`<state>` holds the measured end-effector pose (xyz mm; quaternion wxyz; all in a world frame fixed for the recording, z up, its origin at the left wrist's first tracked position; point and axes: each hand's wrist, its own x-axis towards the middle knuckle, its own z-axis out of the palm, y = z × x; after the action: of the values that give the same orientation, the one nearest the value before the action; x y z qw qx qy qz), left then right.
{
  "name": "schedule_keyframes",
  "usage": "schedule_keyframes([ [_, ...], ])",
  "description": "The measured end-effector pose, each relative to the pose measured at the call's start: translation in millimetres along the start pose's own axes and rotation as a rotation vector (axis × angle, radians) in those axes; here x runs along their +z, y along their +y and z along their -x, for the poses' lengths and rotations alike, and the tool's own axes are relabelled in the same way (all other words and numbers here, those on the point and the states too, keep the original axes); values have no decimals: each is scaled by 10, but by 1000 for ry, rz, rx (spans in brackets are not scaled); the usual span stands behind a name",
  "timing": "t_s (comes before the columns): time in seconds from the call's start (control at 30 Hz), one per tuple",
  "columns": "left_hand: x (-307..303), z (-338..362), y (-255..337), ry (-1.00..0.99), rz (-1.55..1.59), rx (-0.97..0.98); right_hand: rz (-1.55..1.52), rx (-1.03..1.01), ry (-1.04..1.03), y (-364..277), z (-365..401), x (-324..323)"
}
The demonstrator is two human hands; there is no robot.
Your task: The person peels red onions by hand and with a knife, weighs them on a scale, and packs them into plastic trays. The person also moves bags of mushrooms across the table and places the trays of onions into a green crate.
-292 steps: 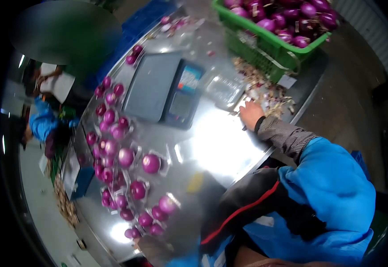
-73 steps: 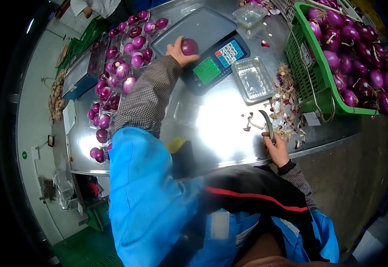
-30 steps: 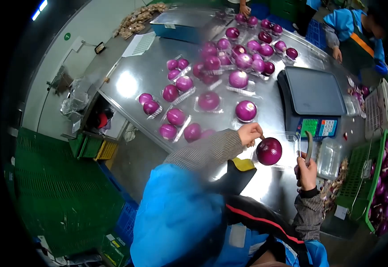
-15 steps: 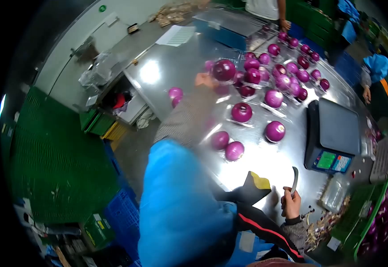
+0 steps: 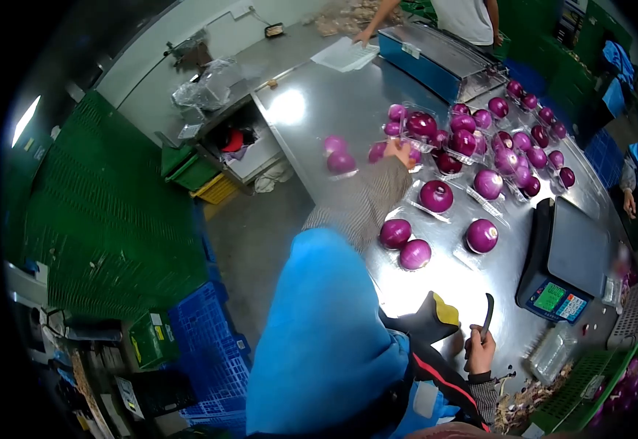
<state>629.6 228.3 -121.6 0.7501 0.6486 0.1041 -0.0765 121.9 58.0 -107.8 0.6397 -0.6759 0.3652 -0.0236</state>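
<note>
Onion: we see a dark red onion (image 5: 421,124) in a clear tray in the upper middle of the frame, at the far side of the cluster.
Left hand: our left hand (image 5: 404,152) is stretched up-frame. Its fingertips are just below that onion, at the tray's edge. They are too blurred for us to tell whether they are spread or closed.
Right hand: our right hand (image 5: 480,351) is right of lower centre, its fingers curled tight round a curved knife (image 5: 488,314) with the blade pointing up.
Done, we judge: many trayed onions (image 5: 481,235) already cover the steel table (image 5: 348,95).
Left, we judge: there are loose onions in the green crate (image 5: 590,377) at lower right, and an empty tray (image 5: 553,351) below the scale (image 5: 575,256).
Around: a co-worker (image 5: 465,14) stands at top, behind a blue machine (image 5: 436,62).
</note>
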Motion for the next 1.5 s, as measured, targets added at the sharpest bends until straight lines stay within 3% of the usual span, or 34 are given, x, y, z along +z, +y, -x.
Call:
schedule_keyframes([
  [0.27, -701, 2278, -185, -276, 28, 135, 114, -140, -283, 324, -117, 46],
  [0.33, -894, 2794, -415, -237, 111, 173, 198, -150, -353, 393, -171, 70],
  [0.6, -1376, 5023, -1030, -21, 39, 53, 214, -518, -592, 692, -142, 453],
  [0.7, -1497, 5515, -1249, 40, 9, -40, 281, -477, -749, 416, 410, 573],
  [0.8, -1625, 5840, -1351, 139, 96, -6, 347, -659, -869, 589, 604, 692],
  [0.87, -1658, 5984, -1467, 191, 94, 9, 396, -571, -933, 582, 779, 719],
  [0.97, -1627, 6141, -1469, 206, 80, -37, 451, -622, -1007, 501, 1011, 669],
  [1.0, -1619, 6159, -1514, 188, 64, -29, 433, -702, -1002, 506, 1048, 643],
  [1.3, -1401, 6197, -1495, 1, -87, -21, 339, -721, -904, 720, 923, 243],
  [1.4, -1273, 6258, -1410, -49, -164, -44, 376, -696, -856, 831, 955, 89],
  [1.5, -1190, 6282, -1389, -85, -196, -38, 261, -516, -817, 770, 1092, -25],
])
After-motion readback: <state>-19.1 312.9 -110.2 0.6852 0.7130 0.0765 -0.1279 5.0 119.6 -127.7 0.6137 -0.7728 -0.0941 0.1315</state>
